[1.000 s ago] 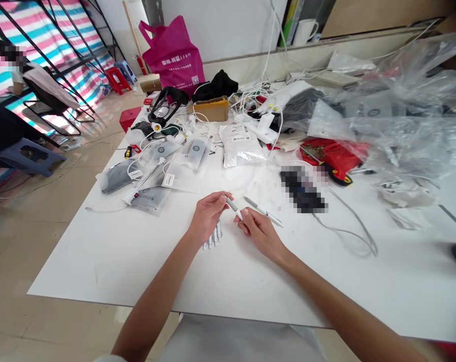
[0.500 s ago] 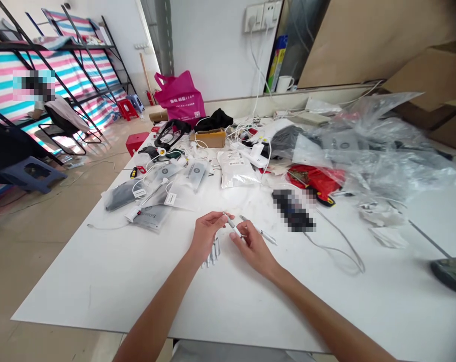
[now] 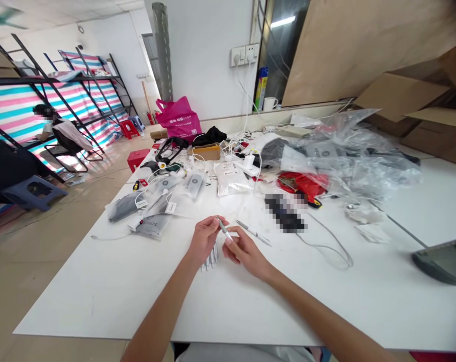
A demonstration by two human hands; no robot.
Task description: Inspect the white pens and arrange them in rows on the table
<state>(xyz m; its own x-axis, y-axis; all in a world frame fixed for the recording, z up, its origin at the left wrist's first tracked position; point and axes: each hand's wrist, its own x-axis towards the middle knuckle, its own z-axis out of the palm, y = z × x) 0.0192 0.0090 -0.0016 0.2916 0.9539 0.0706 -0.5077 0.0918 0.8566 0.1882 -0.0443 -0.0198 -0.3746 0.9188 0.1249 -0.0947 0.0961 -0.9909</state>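
Both my hands meet on one white and grey pen [image 3: 223, 229], tilted above the table. My left hand [image 3: 205, 239] pinches its upper grey end between thumb and fingertips. Around the lower white end, the thumb and fingers of my right hand [image 3: 246, 251] are closed. Another pen [image 3: 254, 233] lies on the tabletop just beyond my right hand. Several more pens [image 3: 210, 259] rest side by side under and beside my left hand, which partly hides them.
Grey pouches in clear bags [image 3: 152, 226] lie at the left. A white packet [image 3: 232, 180] sits ahead, with a blurred-out dark item [image 3: 286, 213] and its cable to the right. Crumpled plastic bags [image 3: 367, 151] heap up at the back right. A person [image 3: 49, 125] sits far left.
The view has tilted up and shifted right. My right hand has slid its grip on the pen, its fingers now curled more underneath. The left hand keeps its pinch.
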